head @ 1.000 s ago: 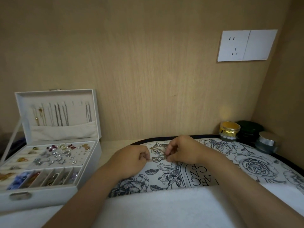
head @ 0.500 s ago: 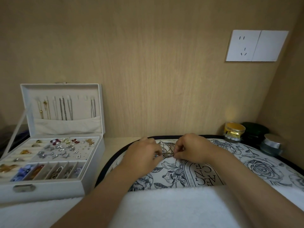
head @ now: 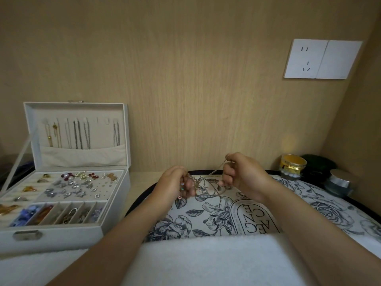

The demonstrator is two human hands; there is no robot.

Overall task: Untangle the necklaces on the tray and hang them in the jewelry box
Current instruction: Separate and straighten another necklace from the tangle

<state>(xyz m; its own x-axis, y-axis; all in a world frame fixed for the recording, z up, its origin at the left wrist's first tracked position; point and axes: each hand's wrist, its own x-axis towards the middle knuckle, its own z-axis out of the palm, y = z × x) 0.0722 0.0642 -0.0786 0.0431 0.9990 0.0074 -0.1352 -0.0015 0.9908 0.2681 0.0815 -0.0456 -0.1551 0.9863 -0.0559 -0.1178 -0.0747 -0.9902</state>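
Observation:
A tangle of thin necklaces [head: 194,183] hangs between my two hands above the floral tray [head: 329,205]. My left hand [head: 175,182] grips the bunched part, with small coloured beads showing below its fingers. My right hand [head: 241,174] pinches one fine gold chain [head: 216,170] and holds it raised and taut toward the right. The white jewelry box [head: 115,199] stands open at the left; several chains hang from hooks in its lid [head: 80,133].
Earrings and rings fill the box's lower compartments. A gold-lidded jar [head: 292,165], a dark jar [head: 318,166] and a silver-lidded jar [head: 339,183] stand at the tray's far right. A white cloth [head: 195,263] lies in front. A wall socket [head: 321,58] is up right.
Both hands have lifted off the tray with the necklaces. My right hand has risen and drawn one chain out to the right.

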